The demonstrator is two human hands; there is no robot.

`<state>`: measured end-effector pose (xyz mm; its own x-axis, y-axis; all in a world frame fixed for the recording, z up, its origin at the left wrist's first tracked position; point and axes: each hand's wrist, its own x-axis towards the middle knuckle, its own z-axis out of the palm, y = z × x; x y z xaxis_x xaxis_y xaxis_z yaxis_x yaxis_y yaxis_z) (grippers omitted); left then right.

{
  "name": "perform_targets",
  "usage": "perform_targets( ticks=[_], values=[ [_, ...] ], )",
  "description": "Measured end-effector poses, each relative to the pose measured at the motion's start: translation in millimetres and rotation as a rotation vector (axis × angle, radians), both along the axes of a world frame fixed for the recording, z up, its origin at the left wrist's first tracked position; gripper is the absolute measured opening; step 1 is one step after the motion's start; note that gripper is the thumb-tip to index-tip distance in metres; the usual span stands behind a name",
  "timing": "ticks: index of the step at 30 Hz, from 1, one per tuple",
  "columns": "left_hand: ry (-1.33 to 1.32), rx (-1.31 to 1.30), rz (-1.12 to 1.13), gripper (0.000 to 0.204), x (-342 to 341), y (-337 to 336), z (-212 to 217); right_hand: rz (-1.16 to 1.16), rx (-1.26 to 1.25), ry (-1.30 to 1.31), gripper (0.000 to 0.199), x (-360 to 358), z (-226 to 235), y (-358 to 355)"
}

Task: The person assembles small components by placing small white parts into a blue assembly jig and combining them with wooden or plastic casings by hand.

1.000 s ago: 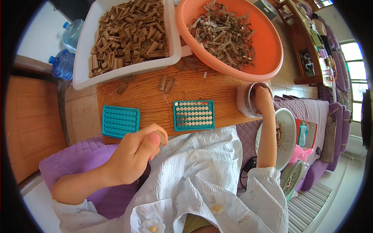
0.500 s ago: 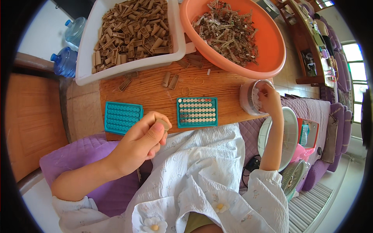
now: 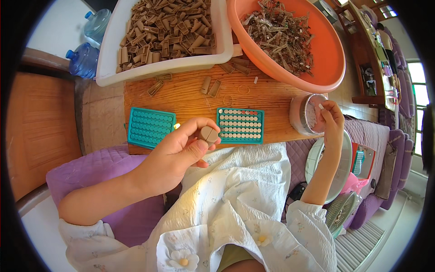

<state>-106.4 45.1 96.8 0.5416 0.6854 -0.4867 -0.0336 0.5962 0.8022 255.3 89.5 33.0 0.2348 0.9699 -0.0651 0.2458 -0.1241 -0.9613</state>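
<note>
My left hand holds a small brown plastic piece between thumb and fingers, just in front of the wooden board. Beyond it lie two teal trays: one filled with small white parts, one with empty holes. My right hand pinches a tiny white part over a small round clear container at the board's right end.
A white tub full of brown plastic pieces and an orange basin of tangled scrap sit at the back. Loose brown pieces lie on the board. Two blue water bottles stand at the left, a purple cushion below.
My left hand has turned so the brown piece now shows at its fingertips. My right hand has lifted from the container's rim with a white part pinched.
</note>
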Motion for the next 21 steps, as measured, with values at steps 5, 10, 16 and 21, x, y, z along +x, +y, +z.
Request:
perform_targets(
  ticks=[5, 10, 16, 21],
  values=[
    [-0.132, -0.182, 0.089, 0.029, 2, 1, 0, 0.082, -0.059, 0.096, 0.019, -24, -3, -4],
    [-0.183, -0.339, 0.156, 0.031, 0, 1, -1, 0.380, -0.110, 0.348, 0.009, -110, 10, -26],
    [-0.207, -0.456, 0.206, 0.033, -1, 4, -1, 0.500, 0.002, 0.675, 0.007, -175, 19, -28],
    [-0.246, -0.487, 0.218, 0.034, -3, 6, -3, 0.466, -0.082, 0.760, 0.003, -196, 30, -24]
  ],
)
